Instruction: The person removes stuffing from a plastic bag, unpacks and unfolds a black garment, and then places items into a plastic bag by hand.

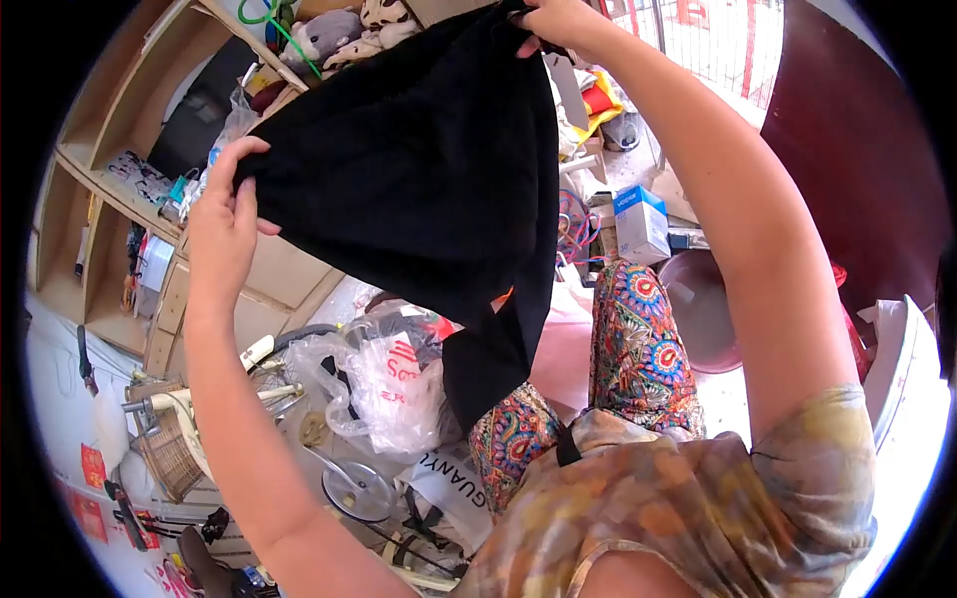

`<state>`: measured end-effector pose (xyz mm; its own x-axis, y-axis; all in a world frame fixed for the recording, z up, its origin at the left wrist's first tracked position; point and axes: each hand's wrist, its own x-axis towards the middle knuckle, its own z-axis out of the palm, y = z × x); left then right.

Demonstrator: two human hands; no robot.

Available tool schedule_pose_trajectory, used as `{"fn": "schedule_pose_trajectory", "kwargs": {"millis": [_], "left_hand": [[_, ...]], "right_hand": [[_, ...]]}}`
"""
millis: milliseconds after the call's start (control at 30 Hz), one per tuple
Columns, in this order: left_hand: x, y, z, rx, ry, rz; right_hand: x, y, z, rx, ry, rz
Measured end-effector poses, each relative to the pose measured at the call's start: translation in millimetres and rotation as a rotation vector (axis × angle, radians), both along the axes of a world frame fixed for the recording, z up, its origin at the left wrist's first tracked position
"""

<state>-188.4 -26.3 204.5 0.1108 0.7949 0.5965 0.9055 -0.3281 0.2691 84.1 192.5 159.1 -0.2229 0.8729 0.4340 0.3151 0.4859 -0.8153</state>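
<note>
Two bare hands held a black cloth (399,159) stretched between them, up in the air in front of the person's body. The left hand (224,204) was at the cloth's left corner, thumb and fingers clamped on its edge, though part of that grip lay hidden behind the fabric. The right hand (558,22) was at the cloth's far upper corner, its fingers closed together on a gathered bit of the edge. Judging by how it hung, the picking up and the spreading of the upper part were done: the stretch between the hands was drawn fairly taut. What seemed left was the lower part, which narrowed into a loose black strip (488,369) reaching down to the patterned trousers (648,349) below the cloth; whether that strip was a strap, a sleeve or a fold could not be told. Nothing looked folded, and the cloth was not yet laid down anywhere. Just below the cloth lay clear plastic bags (399,389); to its right stood a blue and white box (641,221), with a round basin (703,309) nearer the person. Left of the cloth rose a wooden shelf unit (110,184), and beyond its upper edge sat a grey plush toy (329,35).
</note>
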Motion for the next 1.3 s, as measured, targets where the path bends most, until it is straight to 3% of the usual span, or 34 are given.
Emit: {"fn": "schedule_pose_trajectory", "kwargs": {"millis": [67, 267, 400, 467, 567, 667, 700, 733, 833, 900, 1000, 1033, 1167, 1300], "left_hand": [[0.9, -2.5, 1.4, -0.019, -0.013, 0.011], [-1.4, -4.3, 1.9, -0.111, -0.108, 0.046], [-23.6, 2.1, 3.1, -0.132, -0.18, 0.022], [-30.9, 3.8, 13.5, -0.145, -0.145, 0.053], [-38.6, 6.4, 46.0, 0.18, -0.145, 0.228], [-20.6, 0.1, 79.2, 0.276, -0.272, 0.173], [-22.0, 1.2, 87.7, 0.311, -0.324, 0.105], [-26.3, 4.2, 96.1, 0.346, -0.376, 0.034], [-25.1, -0.9, 108.1, 0.347, -0.313, 0.061], [-14.6, -6.9, 106.4, 0.349, -0.243, 0.135], [-21.6, -5.5, 105.2, 0.327, -0.205, 0.097], [-24.2, -4.7, 105.1, 0.31, -0.189, 0.188], [-25.3, -0.1, 102.0, 0.312, -0.269, 0.068], [-27.8, 3.1, 102.5, 0.31, -0.316, 0.083]], "right_hand": [[-3.4, 5.4, -3.1, -0.078, 0.16, 0.125], [-4.4, 9.5, -4.4, 0.024, 0.134, 0.172], [0.9, 7.4, -8.5, 0.137, 0.149, 0.438], [5.3, 0.4, -0.5, 0.149, 0.084, 0.442], [4.7, -23.4, 31.2, -0.031, 0.194, 0.261], [-5.7, -11.4, 58.7, 0.253, 0.194, 0.133], [-3.2, -39.6, 72.1, 0.078, 0.186, 0.12], [-3.4, -31.4, 78.1, 0.123, 0.156, 0.149], [-1.4, -34.3, 85.9, 0.089, 0.221, 0.174], [-2.0, -30.8, 88.8, 0.246, 0.121, 0.112], [2.2, -33.7, 88.6, 0.234, 0.082, 0.106], [3.8, -33.5, 85.3, 0.274, 0.114, 0.156], [10.6, -49.3, 84.1, 0.169, 0.099, 0.127], [13.3, -38.3, 80.0, 0.242, 0.13, 0.191]]}}
